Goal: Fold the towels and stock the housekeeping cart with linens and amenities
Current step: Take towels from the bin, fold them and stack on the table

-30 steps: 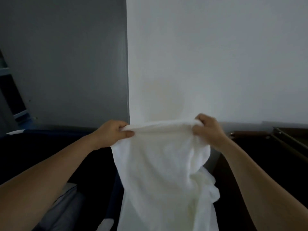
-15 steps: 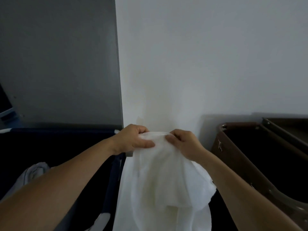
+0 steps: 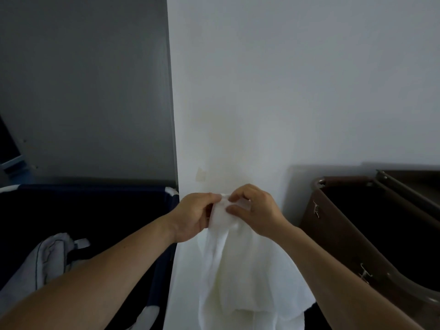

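navy fabric hamper (image 3: 95, 188) at the left is holding a pale crumpled linen (image 3: 47, 263). left hand (image 3: 192, 217) and right hand (image 3: 254, 213) are sitting close together, each grip pinching the top edge of the white towel (image 3: 238, 270), which is hanging between them. squaring the corners before creasing is looking wise. brown bin (image 3: 338, 234) at the right is showing only darkness inside.

white wall (image 3: 297, 79), grey panel (image 3: 83, 79) left.

Bottom edge cuts off towel (image 3: 238, 282); its top corners hidden under left hand (image 3: 190, 217) and right hand (image 3: 258, 216).
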